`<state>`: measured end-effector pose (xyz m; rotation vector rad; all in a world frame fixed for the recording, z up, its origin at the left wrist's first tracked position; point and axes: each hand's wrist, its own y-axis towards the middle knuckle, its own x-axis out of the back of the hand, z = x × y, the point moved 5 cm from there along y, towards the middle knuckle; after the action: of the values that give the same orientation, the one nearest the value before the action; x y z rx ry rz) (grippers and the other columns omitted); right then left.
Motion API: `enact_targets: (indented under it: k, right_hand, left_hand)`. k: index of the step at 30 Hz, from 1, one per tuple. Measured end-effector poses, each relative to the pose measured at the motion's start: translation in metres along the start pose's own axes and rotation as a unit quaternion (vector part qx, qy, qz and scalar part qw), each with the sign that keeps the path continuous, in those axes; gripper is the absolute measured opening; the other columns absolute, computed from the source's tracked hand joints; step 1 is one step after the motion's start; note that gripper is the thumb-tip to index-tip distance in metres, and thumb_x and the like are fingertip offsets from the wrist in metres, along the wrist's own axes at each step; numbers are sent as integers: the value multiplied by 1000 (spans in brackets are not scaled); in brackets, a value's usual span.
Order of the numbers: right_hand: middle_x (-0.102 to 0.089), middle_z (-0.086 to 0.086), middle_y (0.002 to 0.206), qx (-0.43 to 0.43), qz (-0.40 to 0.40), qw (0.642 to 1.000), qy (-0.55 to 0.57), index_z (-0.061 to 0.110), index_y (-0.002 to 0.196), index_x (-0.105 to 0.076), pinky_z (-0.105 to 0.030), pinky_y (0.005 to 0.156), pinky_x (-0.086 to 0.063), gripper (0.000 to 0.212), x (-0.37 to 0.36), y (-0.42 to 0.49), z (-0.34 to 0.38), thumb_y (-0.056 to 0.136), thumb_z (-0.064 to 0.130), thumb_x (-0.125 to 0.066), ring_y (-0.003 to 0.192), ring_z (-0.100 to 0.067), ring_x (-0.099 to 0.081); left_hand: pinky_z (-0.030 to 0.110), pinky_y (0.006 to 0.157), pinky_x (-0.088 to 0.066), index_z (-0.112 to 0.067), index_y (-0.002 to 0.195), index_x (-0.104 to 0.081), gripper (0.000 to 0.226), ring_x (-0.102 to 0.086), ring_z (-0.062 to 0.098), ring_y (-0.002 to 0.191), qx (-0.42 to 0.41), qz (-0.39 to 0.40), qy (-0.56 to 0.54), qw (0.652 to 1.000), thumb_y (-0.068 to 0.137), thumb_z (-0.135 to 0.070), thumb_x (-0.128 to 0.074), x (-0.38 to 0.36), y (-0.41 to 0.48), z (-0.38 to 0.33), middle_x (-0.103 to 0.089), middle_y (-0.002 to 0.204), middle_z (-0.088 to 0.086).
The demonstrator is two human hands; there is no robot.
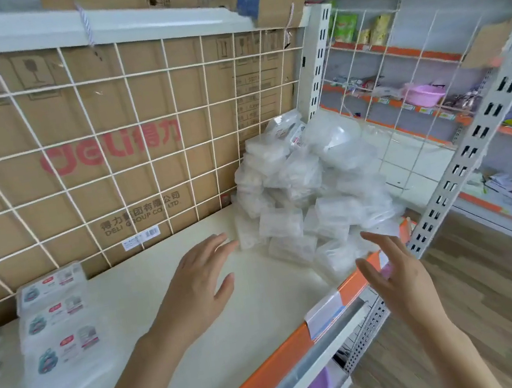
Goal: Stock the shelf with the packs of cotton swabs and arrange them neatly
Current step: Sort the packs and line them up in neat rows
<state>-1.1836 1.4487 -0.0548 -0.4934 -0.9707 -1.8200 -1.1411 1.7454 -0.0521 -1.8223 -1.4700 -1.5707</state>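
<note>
Left hand: the left hand (201,278) is reaching across the shelf (234,323) with straight, spread fingers, holding nothing, its fingertips just beside the nearest pack.
Right hand: the right hand (396,272) is hovering over the orange front edge (274,367), fingers relaxed and apart, also holding nothing.
Cotton swabs: the pile of packs (301,193) is lying in a loose heap at the right end of the shelf, leaning back against the wire grid (140,138), with its lowest packs sitting close to the front edge.
Labelled packs: the labelled packs (57,326) are lying in a flat row at the far left, well apart from the heap.
Step, as judged: both hands seem to be closing in to gather packs.
Risk of a slide: pulling a low pack may be undermining the heap, sending upper packs over the front edge.
Risk of a slip: the clear wrap is looking slick, so a light pinch may be losing a pack.
Risk of crooked rows: grabbing several at once may be leaving them skewed.
</note>
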Motion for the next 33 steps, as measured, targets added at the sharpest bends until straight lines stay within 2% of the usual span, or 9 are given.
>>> enact_targets:
  k: [6,8,11,13,16,23,26,29,33]
  right_hand:
    - [-61,-5,115,97,-6,995,-36,12,120,-59,-38,82,-48,43,-4,61,-17,80,13,-73,105,-28,-58]
    - [-62,-7,116,138,-9,989,-50,12,118,-60,-41,86,-48,43,-9,80,-20,77,16,-76,107,-29,-59]
    - [-63,-5,115,192,2,978,-83,14,114,-64,-34,81,-43,48,-22,100,-22,71,25,-82,107,-25,-59]
    - [-64,-4,114,222,10,969,-105,17,113,-64,-31,78,-39,51,-32,108,-24,68,36,-81,109,-19,-52]
    - [-65,-4,112,244,18,961,-126,19,111,-65,-34,76,-44,60,-43,111,-29,58,40,-85,107,-16,-46]
    - [-59,-5,107,267,46,960,-70,25,113,-58,-33,78,-45,70,-51,117,-36,52,26,-90,95,-24,-58]
    - [-59,-7,108,272,58,960,-41,25,115,-53,-32,79,-46,66,-50,117,-34,57,17,-84,95,-28,-60]
    - [-62,-4,109,274,59,960,-14,19,116,-59,-32,77,-50,46,-45,118,-28,69,17,-59,97,-20,-56]
    - [-62,6,109,271,43,961,33,17,117,-61,-31,79,-50,44,-33,120,-14,77,21,-43,98,-10,-50]
  left_hand:
    - [27,106,-30,-20,135,-49,55,-40,13,127,-30,33,-29,999,86,-44,-37,-38,75,-22,-47,137,-3]
    - [22,108,-24,-21,142,-37,53,-36,14,132,-24,46,-41,998,92,-36,-49,-49,97,-30,-39,144,-4]
    - [12,102,-14,-18,147,-27,64,-31,14,136,-7,55,-37,998,92,-30,-58,-67,124,-34,-33,149,-2]
    - [11,101,-14,-13,144,-35,67,-38,18,132,3,67,-25,997,88,-36,-63,-76,133,-34,-41,145,4]
    - [20,96,-25,-9,126,-56,70,-60,25,111,14,107,10,994,73,-55,-60,-94,136,-27,-61,122,8]
    - [27,95,-30,-24,135,-48,84,-48,19,119,25,61,10,998,63,-69,-43,-96,139,-22,-53,125,-3]
    - [31,88,-38,-28,132,-51,82,-49,16,110,37,26,-12,999,62,-69,-46,-89,133,-21,-52,114,-6]
    - [28,85,-38,-32,134,-48,81,-45,6,105,86,-11,-51,995,63,-72,-47,-78,121,-18,-46,109,-13]
    - [10,88,-35,-37,124,-51,68,-49,-4,108,174,-70,-240,952,63,-68,-54,-59,98,-12,-51,113,-17]
